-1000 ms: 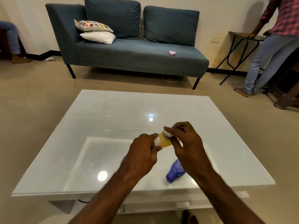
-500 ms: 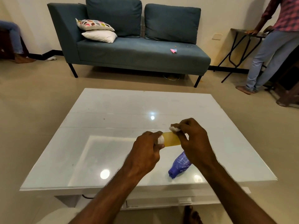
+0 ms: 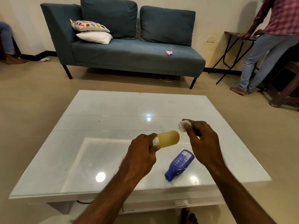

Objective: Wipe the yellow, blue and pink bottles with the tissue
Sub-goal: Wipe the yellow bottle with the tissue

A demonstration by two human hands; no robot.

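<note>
My left hand (image 3: 142, 155) grips the yellow bottle (image 3: 169, 139) by its white cap end and holds it sideways above the white table (image 3: 113, 110). To its right, my right hand (image 3: 203, 141) pinches a crumpled white tissue (image 3: 183, 125), a short gap away from the bottle's rounded end. The blue bottle (image 3: 179, 164) lies on its side on the table below my hands, cap toward me. No pink bottle shows on the table.
A blue sofa (image 3: 129, 52) with two pillows (image 3: 92, 31) stands beyond the table, a small pink object (image 3: 169, 53) on its seat. A person (image 3: 267, 42) stands at a folding side table (image 3: 234, 46) at the right. Another person's leg (image 3: 8, 41) is at the far left.
My right hand has pulled the tissue off the yellow bottle and moved right and up, leaving a gap. The bottle's body is now fully uncovered. My left hand keeps its grip.
</note>
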